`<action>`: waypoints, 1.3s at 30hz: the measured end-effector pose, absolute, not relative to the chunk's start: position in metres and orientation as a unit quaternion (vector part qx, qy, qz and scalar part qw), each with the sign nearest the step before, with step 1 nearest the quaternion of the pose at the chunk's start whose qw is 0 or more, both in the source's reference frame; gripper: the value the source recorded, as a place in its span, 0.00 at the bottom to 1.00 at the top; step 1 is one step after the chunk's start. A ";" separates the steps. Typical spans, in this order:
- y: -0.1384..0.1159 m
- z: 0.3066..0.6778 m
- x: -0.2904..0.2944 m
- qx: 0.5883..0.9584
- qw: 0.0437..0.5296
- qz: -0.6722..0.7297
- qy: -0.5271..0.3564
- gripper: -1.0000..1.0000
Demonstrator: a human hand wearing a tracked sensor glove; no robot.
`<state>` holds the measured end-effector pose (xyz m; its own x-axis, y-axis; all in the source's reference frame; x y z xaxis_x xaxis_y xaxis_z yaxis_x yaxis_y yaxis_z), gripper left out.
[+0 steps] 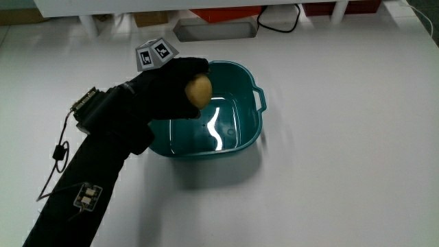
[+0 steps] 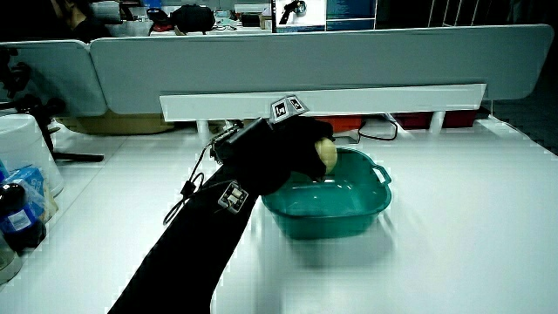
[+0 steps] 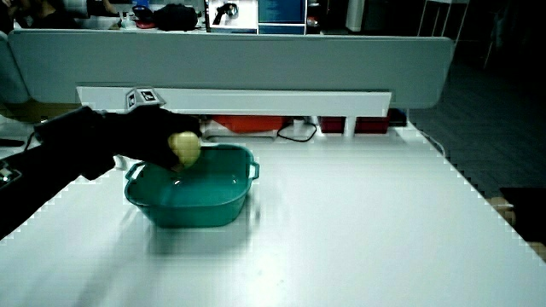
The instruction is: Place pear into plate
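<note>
A teal basin [image 1: 248, 130] with two handles stands on the white table; it shows in both side views [image 2: 366, 205] [image 3: 230, 205]. The hand [image 1: 175, 92] in its black glove hangs over the basin's rim, on the side nearer the forearm. Its fingers are curled around a yellowish pear [image 1: 199, 90], which sits above the basin's inside. The pear [image 2: 325, 154] [image 3: 184, 147] is seen in both side views, partly covered by the glove. A patterned cube [image 1: 156, 53] rides on the back of the hand.
A low grey partition [image 2: 349, 52] closes the table's farther edge. A black cable [image 1: 278, 24] lies near it. A white container [image 2: 26, 161] and dark bottles [image 2: 17, 222] stand at the table's edge in a side view.
</note>
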<state>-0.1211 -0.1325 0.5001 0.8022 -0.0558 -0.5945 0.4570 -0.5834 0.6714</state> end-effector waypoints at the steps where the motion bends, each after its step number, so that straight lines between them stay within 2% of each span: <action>1: -0.132 0.501 -0.121 0.841 0.439 -0.292 0.120 0.50; 5: -0.130 0.514 -0.120 0.845 0.446 -0.275 0.111 0.50; 6: -0.131 0.527 -0.120 0.843 0.447 -0.277 0.115 0.50; 8: -0.127 0.537 -0.112 0.835 0.468 -0.264 0.115 0.50; 11: -0.120 0.537 -0.105 0.848 0.462 -0.237 0.110 0.50; 18: -0.111 0.562 -0.108 0.848 0.472 -0.224 0.091 0.50; 30: -0.098 0.580 -0.102 0.844 0.488 -0.205 0.086 0.50; 39: -0.099 0.577 -0.105 0.843 0.487 -0.212 0.083 0.50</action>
